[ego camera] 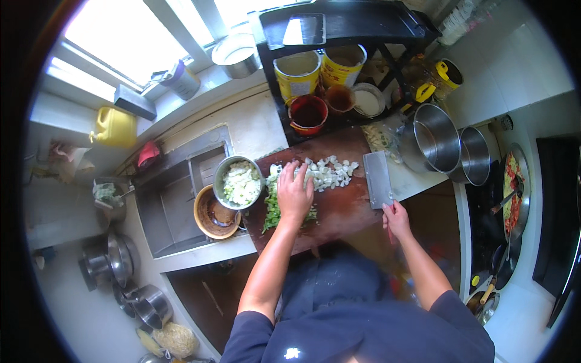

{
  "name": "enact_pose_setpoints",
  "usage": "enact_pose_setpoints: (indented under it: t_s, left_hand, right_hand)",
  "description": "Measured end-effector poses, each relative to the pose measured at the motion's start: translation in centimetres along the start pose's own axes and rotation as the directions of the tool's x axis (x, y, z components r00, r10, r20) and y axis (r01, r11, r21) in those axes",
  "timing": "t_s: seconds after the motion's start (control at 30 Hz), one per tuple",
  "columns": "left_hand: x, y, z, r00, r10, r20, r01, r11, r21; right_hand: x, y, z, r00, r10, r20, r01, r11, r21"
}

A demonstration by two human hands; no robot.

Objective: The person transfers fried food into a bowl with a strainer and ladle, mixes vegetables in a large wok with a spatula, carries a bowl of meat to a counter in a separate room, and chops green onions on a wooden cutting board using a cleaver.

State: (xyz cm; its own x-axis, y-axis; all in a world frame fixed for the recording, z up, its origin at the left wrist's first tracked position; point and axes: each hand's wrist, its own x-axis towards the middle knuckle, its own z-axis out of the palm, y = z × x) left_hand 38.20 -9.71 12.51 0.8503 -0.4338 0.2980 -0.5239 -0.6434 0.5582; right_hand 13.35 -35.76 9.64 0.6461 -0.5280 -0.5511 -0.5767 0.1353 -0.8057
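Note:
My right hand (397,221) grips the red handle of a cleaver (377,179), its broad blade held at the right end of the brown cutting board (338,213). My left hand (294,190) reaches over the board with its fingers apart, at the chopped white vegetable pieces (333,172). These pieces, perhaps scallion or leek, spread rightward from the fingers. Chopped green leaves (273,211) lie to the left of my left wrist and partly under it. A metal pot (219,193) of chopped pale vegetable (240,182) stands at the board's left side. What lies beneath my left palm is hidden.
A brown bowl (202,213) sits beside the pot at the sink (163,213). Steel pots (435,136) stand right of the board. Behind it, a black rack (345,27) holds yellow tins (297,75) and a red container (308,113). A pan of food (515,190) is far right.

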Motion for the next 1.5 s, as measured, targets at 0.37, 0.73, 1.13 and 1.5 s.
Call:
enact_pose_setpoints:
  t_s: [0.37,0.73,1.13,1.5]
  left_hand:
    - [0.2,4.5,8.6,0.998,-0.036,0.052,0.031,0.994,0.103]
    - [-2.9,4.8,9.3,0.948,-0.237,-0.213,0.186,0.954,-0.236]
    - [-0.8,8.3,3.5,0.958,-0.209,-0.197,0.130,0.927,-0.351]
    - [2.7,0.7,-7.5,0.914,-0.195,-0.355,0.110,0.963,-0.247]
  right_hand:
    - [1.2,-0.6,4.0,0.988,0.036,0.150,-0.035,0.999,-0.015]
    - [-2.0,-0.3,10.6,0.952,-0.026,0.306,0.051,0.996,-0.076]
    - [-6.5,-6.1,9.8,0.956,0.008,0.293,-0.022,0.999,0.045]
    - [-6.9,-12.2,20.5,0.881,-0.129,0.456,0.081,0.989,0.122]
